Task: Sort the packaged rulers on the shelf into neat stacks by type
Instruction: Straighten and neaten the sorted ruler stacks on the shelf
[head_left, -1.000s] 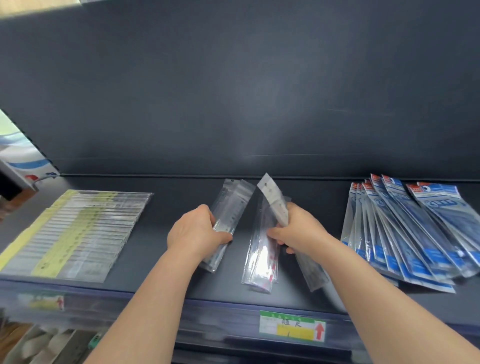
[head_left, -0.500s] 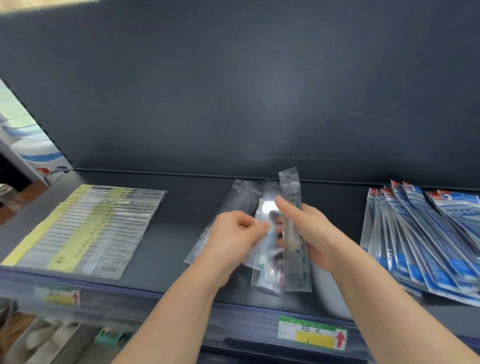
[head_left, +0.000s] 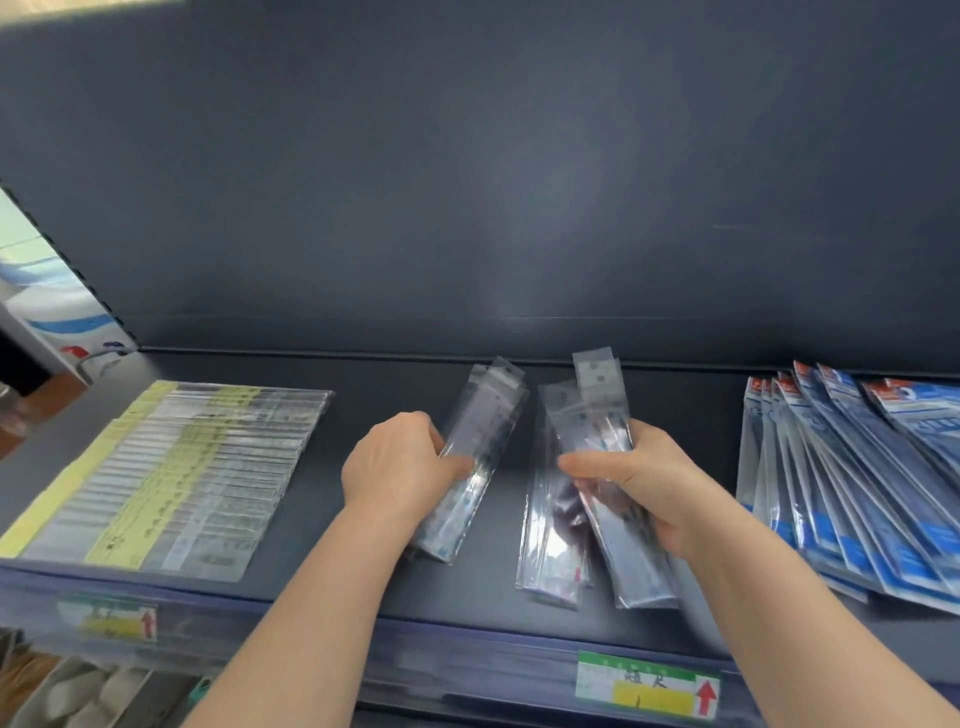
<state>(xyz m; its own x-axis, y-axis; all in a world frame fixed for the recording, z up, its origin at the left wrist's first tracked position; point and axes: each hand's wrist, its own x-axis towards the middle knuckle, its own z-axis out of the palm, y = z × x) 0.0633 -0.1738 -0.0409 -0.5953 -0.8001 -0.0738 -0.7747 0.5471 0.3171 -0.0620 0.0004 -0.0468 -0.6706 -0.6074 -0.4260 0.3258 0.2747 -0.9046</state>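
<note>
Rulers (head_left: 485, 431) in clear packs are gripped by the left hand (head_left: 400, 467) at mid-shelf, its fingers (head_left: 434, 434) curled round them. A second bundle (head_left: 641, 561) is clamped in the right hand (head_left: 644, 478) over a loose pile (head_left: 550, 545) lying on the shelf (head_left: 405, 379). Yellow-labelled packs (head_left: 156, 467) are stacked at the left, and blue packs (head_left: 857, 483) are fanned at the right.
</note>
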